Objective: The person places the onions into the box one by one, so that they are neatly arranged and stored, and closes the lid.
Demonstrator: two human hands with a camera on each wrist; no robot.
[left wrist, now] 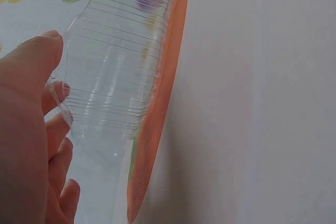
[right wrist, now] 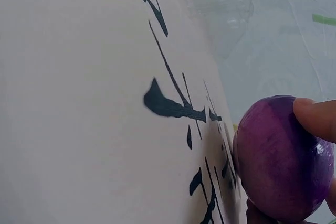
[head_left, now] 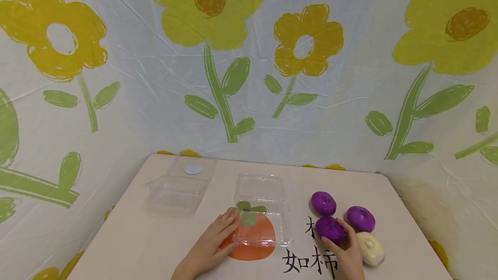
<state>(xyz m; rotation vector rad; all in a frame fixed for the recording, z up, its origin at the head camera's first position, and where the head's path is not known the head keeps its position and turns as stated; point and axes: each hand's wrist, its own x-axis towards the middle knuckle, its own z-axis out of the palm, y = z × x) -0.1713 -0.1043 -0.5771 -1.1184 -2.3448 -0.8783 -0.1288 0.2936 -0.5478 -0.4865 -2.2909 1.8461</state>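
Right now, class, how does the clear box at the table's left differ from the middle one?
Label: the left box shows a white label on its lid; the middle box shows none.
Touch: the left hand touches the middle box, while no hand touches the left box.
Place: the middle box overlaps the orange fruit print; the left box stands away from it.
Shared: both are see-through, with lids open.

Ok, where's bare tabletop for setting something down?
The front-left tabletop looks roomiest, between the leftmost clear clamshell and the left hand. A strip lies bare between the purple bulbs and the far edge. Crowded around the right hand: three purple bulbs and one pale bulb bunch together.
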